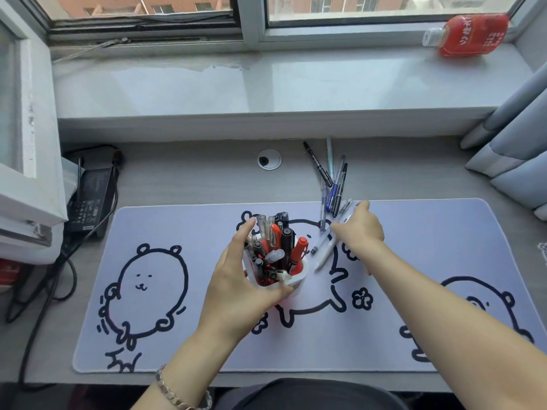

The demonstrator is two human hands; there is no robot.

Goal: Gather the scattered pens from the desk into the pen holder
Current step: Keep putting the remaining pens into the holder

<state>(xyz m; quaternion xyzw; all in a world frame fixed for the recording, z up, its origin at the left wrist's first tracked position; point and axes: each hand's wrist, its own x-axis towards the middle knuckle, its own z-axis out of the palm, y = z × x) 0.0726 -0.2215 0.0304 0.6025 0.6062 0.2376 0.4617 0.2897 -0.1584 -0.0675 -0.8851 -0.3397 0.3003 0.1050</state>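
Home study corner — desk [207, 179] under window [384, 10], cartoon mat [177, 335].

The left hand [236, 288] wraps around a white pen holder [291, 276] crammed with pens on the desk mat [207, 344]. The right hand [359, 229] grips 2 pens [324, 251], beside a loose pile of pens [333, 184].

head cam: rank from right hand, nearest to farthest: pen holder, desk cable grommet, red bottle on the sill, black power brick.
From the right hand:
1. Pen holder, just to its left on the mat, held by the left hand.
2. Cable grommet, behind and left on the desk.
3. Red bottle, far back right on the sill.
4. Power brick, far left desk edge.
3 and 4 are close; ranking is tentative.
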